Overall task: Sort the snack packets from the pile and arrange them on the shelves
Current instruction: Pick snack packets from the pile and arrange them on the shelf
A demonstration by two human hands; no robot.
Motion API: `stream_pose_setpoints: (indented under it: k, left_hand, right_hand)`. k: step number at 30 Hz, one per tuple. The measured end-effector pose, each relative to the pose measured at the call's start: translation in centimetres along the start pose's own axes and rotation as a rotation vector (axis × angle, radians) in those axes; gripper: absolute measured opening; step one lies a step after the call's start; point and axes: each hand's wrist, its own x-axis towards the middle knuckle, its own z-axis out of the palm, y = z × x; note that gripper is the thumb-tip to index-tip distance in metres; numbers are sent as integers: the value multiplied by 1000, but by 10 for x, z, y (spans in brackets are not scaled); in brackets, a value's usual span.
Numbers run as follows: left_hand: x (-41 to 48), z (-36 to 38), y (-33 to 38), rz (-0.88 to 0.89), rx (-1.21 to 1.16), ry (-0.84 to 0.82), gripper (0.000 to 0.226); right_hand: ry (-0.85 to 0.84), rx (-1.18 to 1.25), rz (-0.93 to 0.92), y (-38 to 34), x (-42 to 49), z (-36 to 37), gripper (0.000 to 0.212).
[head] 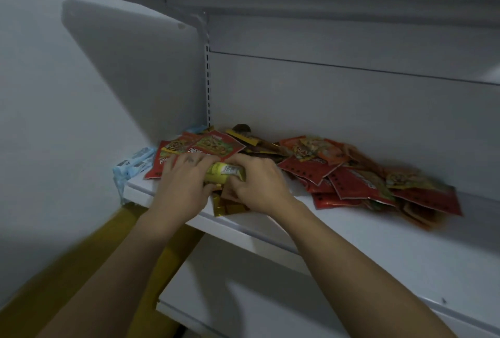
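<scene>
I see blue packets [132, 167] at the white shelf's [351, 235] left end. Near the shelf's front edge, the left hand [181, 183] and right hand [257, 186] curl their fingers around one yellow packet [224, 172]. Red packets [365, 183] pile farther right on the shelf.

Pale wall [38, 88], mustard-yellow floor [81, 264].

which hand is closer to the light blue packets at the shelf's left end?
Left. The left hand sits just right of the light blue packets, apart from them, gripping the yellow-green packet; the right hand grips that packet's other side, farther right.
</scene>
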Motion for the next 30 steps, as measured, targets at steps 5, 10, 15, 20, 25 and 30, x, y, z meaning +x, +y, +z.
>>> stream_pose_setpoints:
  k: [5,10,15,20,25,30]
  left_hand:
    - [14,4,34,71,-43,-39,51]
    - [18,8,68,46,-210,-129,46]
    - [25,23,86,-78,-534,-187,42]
    - [26,25,105,-203,-656,-192,45]
    - [20,26,113,-291,-906,-183,31]
    - [18,29,113,-348,-1155,-185,40]
  right_hand:
    - [48,170,104,34,-3,-34,26]
    - [202,322,179,65,-2,-55,23]
    - [160,427,263,85,-6,-49,78]
    - [113,783,324,84,-15,-32,75]
    - [137,983,401,88,-9,-25,86]
    - [220,1045,464,90,-4,-25,42]
